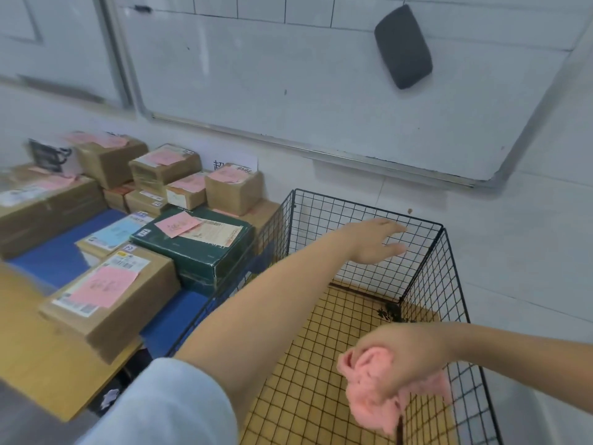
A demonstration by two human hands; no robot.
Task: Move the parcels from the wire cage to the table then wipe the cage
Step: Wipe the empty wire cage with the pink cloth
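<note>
The black wire cage point(423, 268) stands against the white wall, with only its yellowish floor showing inside. My left hand point(377, 240) reaches across the cage with straight fingers, close to the far mesh wall; contact cannot be told. My right hand point(407, 358) grips a crumpled pink cloth point(372, 399) at the cage's near right side. Several cardboard parcels point(112, 293) with pink labels lie on the table at the left, along with a dark green box point(199, 248).
The table point(41, 364) has a wooden edge and a blue surface point(54, 258), crowded with stacked boxes up to the wall. A whiteboard point(288, 75) hangs on the wall above, with a dark eraser point(402, 46) stuck to it.
</note>
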